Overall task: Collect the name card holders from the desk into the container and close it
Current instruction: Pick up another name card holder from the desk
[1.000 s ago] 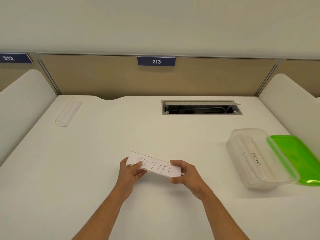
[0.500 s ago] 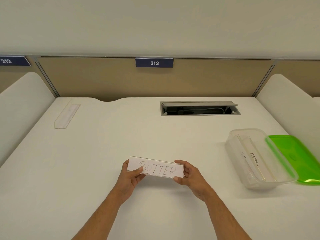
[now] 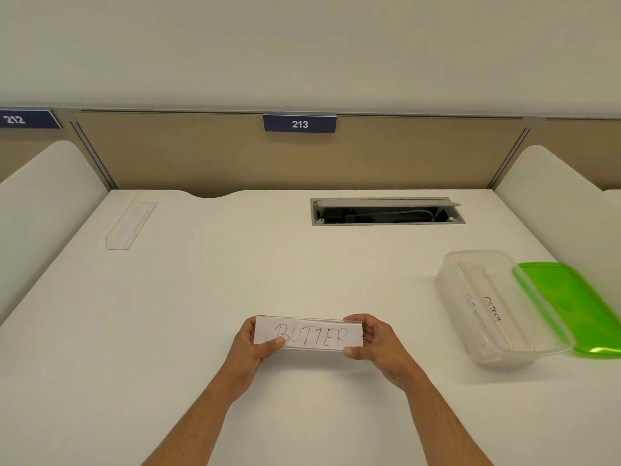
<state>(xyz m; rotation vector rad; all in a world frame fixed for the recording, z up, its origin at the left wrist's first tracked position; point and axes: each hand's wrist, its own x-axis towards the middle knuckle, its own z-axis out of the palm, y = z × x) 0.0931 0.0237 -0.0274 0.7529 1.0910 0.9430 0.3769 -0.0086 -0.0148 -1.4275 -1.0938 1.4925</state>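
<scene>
A clear name card holder [image 3: 311,333] with a white card reading "BUTTER" is held level above the desk's near middle. My left hand [image 3: 250,348] pinches its left end and my right hand [image 3: 376,344] pinches its right end. A second clear holder [image 3: 131,225] lies flat at the desk's far left. At the right stands the clear plastic container [image 3: 450,284], open, with card holders inside, one reading "OSTRICH" [image 3: 492,307]. Its green lid [image 3: 571,304] lies beside it on the right, partly under the container's rim.
The white desk [image 3: 201,297] is bounded by rounded white side dividers [image 3: 43,203] and a tan back panel with a "213" label [image 3: 299,124]. An open cable tray [image 3: 386,211] is set into the desk at the back.
The "BUTTER" holder has been tipped from a slant to level and upright, its face now turned towards me. Both hands kept their hold on its ends.
</scene>
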